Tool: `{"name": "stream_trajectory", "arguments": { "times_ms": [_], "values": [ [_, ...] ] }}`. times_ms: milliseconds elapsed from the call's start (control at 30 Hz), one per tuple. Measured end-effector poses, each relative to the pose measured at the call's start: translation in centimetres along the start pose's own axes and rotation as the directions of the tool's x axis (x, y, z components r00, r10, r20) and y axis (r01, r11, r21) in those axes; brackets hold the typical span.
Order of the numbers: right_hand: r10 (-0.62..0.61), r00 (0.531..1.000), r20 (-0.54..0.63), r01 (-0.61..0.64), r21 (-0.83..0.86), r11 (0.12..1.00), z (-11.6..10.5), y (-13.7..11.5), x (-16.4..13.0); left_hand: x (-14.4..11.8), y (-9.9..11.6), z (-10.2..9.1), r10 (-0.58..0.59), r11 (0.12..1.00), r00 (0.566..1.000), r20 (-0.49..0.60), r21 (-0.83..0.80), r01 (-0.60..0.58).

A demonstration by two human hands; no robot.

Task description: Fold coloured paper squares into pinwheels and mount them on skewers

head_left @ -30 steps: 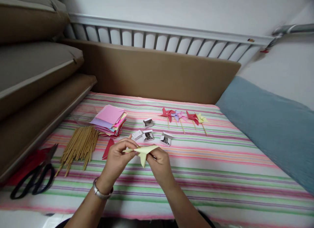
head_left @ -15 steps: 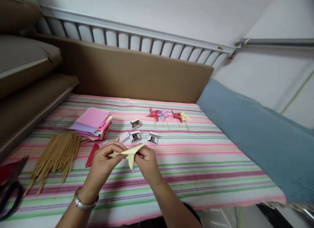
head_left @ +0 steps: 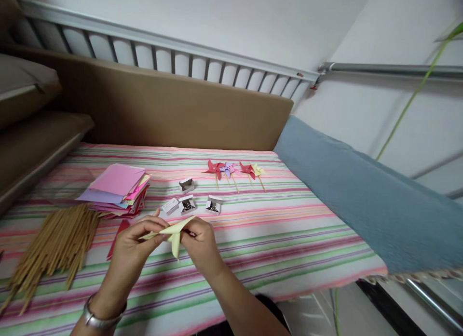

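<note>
striped sheet (head_left: 289, 239), brown headboard (head_left: 162, 109), white wall (head_left: 217, 18)

Matt pale-yellow folded paper (head_left: 172, 231); matt coloured paper stack (head_left: 115, 189) at left; thin wooden sticks (head_left: 54, 242) lower left; woven striped cloth bedsheet (head_left: 289, 239); glossy metal bracelet (head_left: 97, 319); soft blue blanket (head_left: 354, 196).

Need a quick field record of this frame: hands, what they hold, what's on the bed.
left hand: pinching the yellow paper, bracelet on wrist
right hand: pinching the same paper from the other side
paper state: folded, one point hanging down, held above the striped sheet
left of hands: sticks, paper stack, red piece
beyond hands: small boxes, open
far: four pinwheels in a row
right: blue blanket
</note>
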State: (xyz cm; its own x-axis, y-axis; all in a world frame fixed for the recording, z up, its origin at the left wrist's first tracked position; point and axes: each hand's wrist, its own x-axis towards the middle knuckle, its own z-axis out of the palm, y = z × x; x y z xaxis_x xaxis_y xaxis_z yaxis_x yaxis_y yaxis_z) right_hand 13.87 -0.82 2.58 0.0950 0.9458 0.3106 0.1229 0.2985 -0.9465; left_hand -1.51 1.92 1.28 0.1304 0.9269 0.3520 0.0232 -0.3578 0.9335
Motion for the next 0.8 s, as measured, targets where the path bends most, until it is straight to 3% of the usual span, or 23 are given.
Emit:
{"name": "stream_trajectory", "arguments": {
  "times_ms": [400, 800],
  "values": [
    [-0.022, 1.000, 0.014, 0.022, -0.019, 1.000, 0.2, -0.1, 0.1, 0.1, -0.7, -0.4, 0.013, 1.000, 1.000, 0.020, 0.010, -0.013],
    [-0.006, 0.999, 0.052, 0.007, -0.014, 1.000, 0.0, 0.0, -0.1, 0.1, 0.5, 0.2, -0.005, 1.000, 1.000, -0.001, -0.021, 0.005]
  ]
}}
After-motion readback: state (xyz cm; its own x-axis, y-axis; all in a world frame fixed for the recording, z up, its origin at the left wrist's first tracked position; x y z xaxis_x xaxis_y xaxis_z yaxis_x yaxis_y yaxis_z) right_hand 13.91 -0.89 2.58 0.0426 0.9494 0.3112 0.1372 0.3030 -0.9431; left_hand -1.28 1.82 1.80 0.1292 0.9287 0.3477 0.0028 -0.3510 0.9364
